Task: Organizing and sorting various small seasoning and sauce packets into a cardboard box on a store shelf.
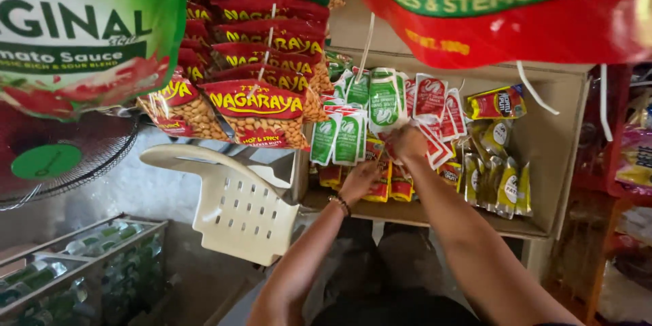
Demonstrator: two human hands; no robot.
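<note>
Both my arms reach forward to strips of small sachets hanging in front of a wooden shelf. My right hand [409,142] is closed on a red and white sachet [435,146] among the hanging ones. Lower down, my left hand [360,180], with a beaded bracelet at the wrist, pinches the bottom of an orange-red sachet strip [380,187]. Green and white sachets [350,137] hang just left of my hands. Yellow sachets [499,183] hang to the right.
Red bags of peanuts [255,105] hang at upper left. Large sauce pouches [75,27] dangle close to the camera. A cream plastic chair [234,210], an electric fan [61,156] and a crate of bottles [81,272] stand at left. A wooden shelf [550,142] backs the sachets.
</note>
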